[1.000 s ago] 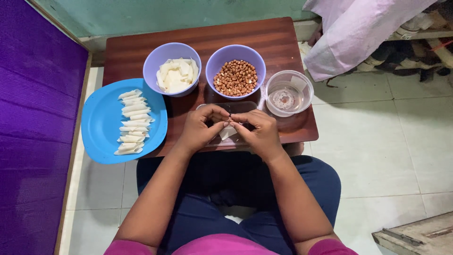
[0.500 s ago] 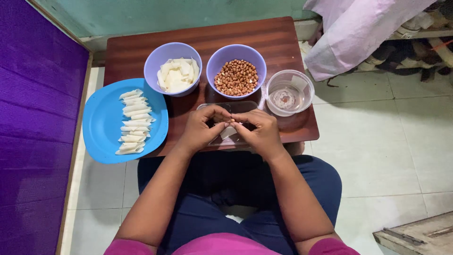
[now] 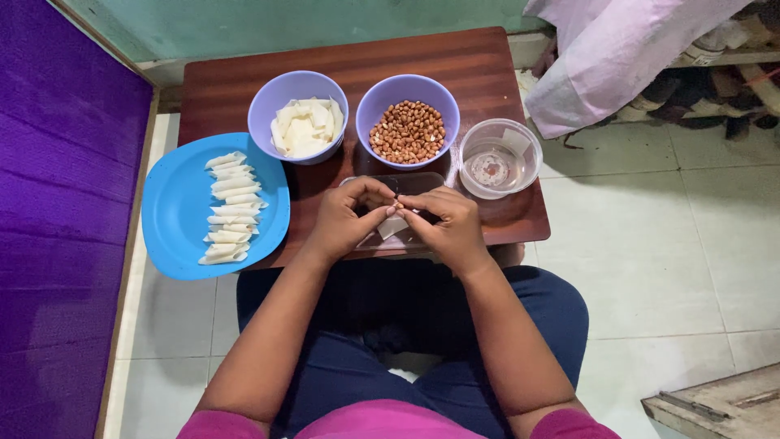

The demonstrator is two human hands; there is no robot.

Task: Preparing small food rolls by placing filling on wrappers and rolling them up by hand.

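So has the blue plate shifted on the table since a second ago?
No. The blue plate keeps its place at the table's left edge, overhanging it, just below-left of the bowl of white pieces.

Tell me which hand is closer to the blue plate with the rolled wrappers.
Left. The left hand is just right of the blue plate; the right hand lies farther right, beyond the left hand.

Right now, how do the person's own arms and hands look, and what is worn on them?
Both arms are bare from the short pink sleeves near the shoulders down to the hands. The left hand and right hand wear no gloves; I see no rings, bracelet or watch, though the fingers are small in this view.
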